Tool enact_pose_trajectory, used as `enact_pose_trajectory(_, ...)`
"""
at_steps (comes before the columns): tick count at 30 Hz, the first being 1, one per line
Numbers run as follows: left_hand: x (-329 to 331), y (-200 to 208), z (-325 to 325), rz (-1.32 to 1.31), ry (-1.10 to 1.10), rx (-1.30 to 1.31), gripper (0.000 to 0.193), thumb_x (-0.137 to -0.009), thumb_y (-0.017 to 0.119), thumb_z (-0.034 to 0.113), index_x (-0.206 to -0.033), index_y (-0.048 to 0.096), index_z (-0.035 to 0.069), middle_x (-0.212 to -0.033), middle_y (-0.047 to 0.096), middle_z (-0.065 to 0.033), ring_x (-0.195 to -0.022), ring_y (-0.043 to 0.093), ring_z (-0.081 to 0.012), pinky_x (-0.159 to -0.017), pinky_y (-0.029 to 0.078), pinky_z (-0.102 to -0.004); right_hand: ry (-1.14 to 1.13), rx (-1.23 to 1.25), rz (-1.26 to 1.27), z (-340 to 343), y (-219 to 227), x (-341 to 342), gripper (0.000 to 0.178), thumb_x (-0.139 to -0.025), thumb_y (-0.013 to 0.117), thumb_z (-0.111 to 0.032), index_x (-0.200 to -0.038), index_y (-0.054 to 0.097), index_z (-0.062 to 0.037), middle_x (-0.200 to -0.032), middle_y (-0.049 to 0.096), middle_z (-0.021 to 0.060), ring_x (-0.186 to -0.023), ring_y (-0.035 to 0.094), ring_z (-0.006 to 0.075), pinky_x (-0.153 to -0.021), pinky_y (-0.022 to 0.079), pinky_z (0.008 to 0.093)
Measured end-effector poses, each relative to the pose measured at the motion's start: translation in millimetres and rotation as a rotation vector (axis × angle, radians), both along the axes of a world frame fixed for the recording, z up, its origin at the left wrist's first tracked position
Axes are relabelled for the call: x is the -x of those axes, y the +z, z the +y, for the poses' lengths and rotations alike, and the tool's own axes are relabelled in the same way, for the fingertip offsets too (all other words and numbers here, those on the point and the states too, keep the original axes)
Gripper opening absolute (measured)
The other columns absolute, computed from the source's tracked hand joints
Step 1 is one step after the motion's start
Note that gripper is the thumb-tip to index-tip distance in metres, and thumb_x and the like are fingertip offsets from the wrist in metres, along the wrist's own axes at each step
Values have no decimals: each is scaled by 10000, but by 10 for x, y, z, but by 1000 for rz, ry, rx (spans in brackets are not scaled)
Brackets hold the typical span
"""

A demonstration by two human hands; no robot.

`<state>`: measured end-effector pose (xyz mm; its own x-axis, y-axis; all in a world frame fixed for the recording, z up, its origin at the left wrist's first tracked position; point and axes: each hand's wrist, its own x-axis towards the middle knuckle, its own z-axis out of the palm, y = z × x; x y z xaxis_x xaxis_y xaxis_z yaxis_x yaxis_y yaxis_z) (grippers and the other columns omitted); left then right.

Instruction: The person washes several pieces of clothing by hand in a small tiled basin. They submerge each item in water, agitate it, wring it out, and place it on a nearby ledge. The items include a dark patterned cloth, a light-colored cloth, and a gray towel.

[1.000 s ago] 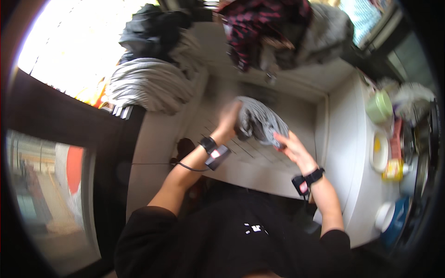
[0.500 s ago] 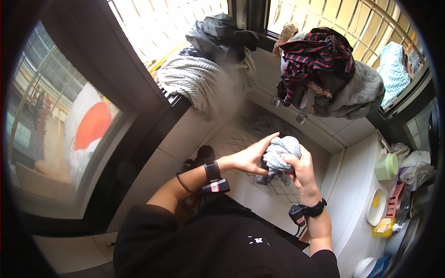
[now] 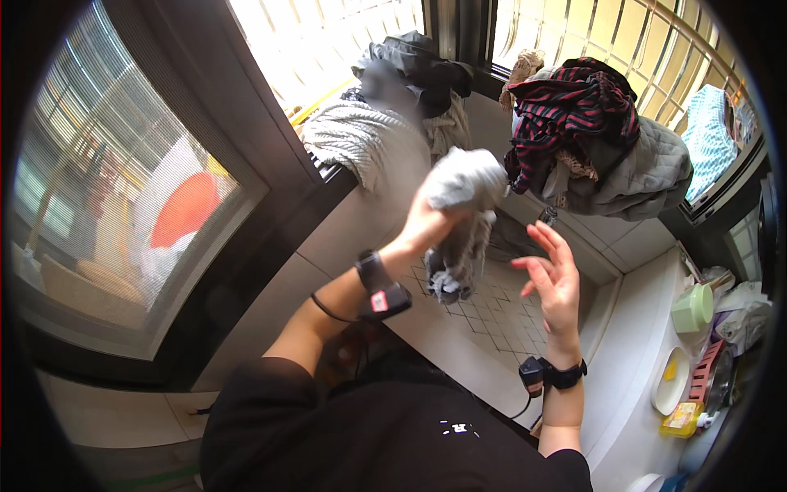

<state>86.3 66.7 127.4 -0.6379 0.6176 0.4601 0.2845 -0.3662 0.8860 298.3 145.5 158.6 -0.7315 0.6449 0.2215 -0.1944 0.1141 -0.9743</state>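
Observation:
A bunched light-grey cloth [image 3: 466, 179] is gripped in my left hand [image 3: 426, 223], raised in front of the windowsill corner. Its darker grey, stringy end dangles below the hand over the criss-cross lined floor. The cloth covers most of my left fingers. To the right, apart from the cloth, my right hand [image 3: 557, 283] is empty, its fingers slightly bent and spread. Close beyond the cloth, a white ribbed knit garment [image 3: 352, 131] and dark garments [image 3: 418, 70] lie over the left sill. A black-and-red striped garment [image 3: 578, 111] rests on a grey quilted one [image 3: 652, 168] at the right.
On the right, a white counter [image 3: 623, 353] carries a green container [image 3: 693, 307], a pink basket [image 3: 705, 369], a white dish [image 3: 670, 381] and a yellow bottle [image 3: 682, 420]. A dark-framed screen door [image 3: 238, 295] stands at the left. Metal bars [image 3: 607, 41] run outside the windows.
Both hands held the grey cloth between them; my right hand has let go and opened. My left hand has lifted the cloth up and leftward, and its lower end now hangs loose.

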Motion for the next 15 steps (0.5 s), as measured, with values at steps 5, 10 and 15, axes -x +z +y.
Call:
enact_pose_trajectory(5,716,727,-182,-266,219,26,329,-793,645,133,-1091,566,17,-997,599,-83,-931,575,-181,-776,496,-298,20,174,-191,61,-361,-321,206,-889,575,-125,-1061,589,-13,-940,622,30,-731,608,78,-496,420,175)
enact_pose_trajectory(10,1743,1283,-175,-164,442,-201,892,-643,773,407,-1282,383,-78,-1075,572,-190,-997,564,-282,-868,467,-410,17,234,-206,-1,-657,-449,148,-887,569,-106,-989,614,-9,-897,643,48,-682,601,83,-487,417,182)
enact_pose_trajectory(15,2139,822,52,203,1030,336,1196,-658,755,475,-1426,-12,-28,-1395,238,-354,-1335,205,-433,-1089,180,-503,7,245,-243,-15,-756,-507,140,-896,532,-101,-964,615,-10,-921,649,85,-669,598,97,-485,425,183)
